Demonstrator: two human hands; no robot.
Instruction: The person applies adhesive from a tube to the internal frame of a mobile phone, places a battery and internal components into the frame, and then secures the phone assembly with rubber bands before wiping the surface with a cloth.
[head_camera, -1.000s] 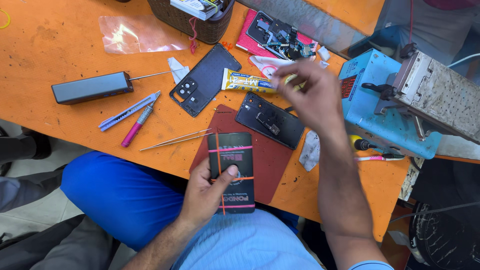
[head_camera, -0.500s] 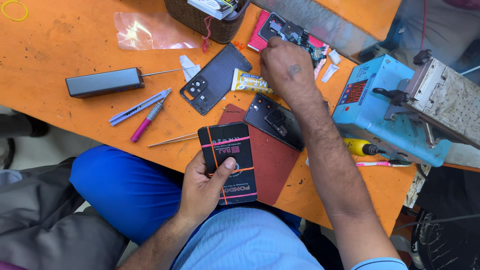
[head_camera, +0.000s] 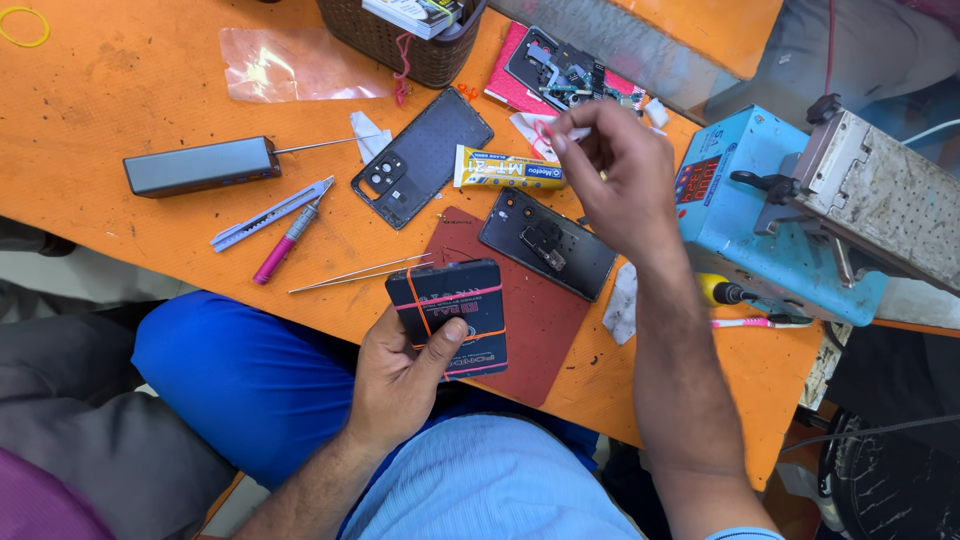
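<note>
The left hand (head_camera: 400, 375) grips a black phone battery bound with orange bands (head_camera: 450, 315) at the near edge of the orange workbench (head_camera: 120, 90), thumb pressed on its face, over a dark red mat (head_camera: 545, 330). The right hand (head_camera: 620, 175) hovers above the bench, fingertips pinched on a small red band (head_camera: 543, 133), just beyond an opened dark phone (head_camera: 546, 245) on the mat. A yellow glue tube (head_camera: 508, 170), a detached back cover (head_camera: 422, 158), tweezers (head_camera: 360, 273) and a blue machine (head_camera: 770, 225) lie around.

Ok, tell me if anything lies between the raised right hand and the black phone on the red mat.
Nothing visible. The right hand is raised just above and behind the black phone on the red mat, with open space between them. The yellow glue tube lies off to the side.
</note>
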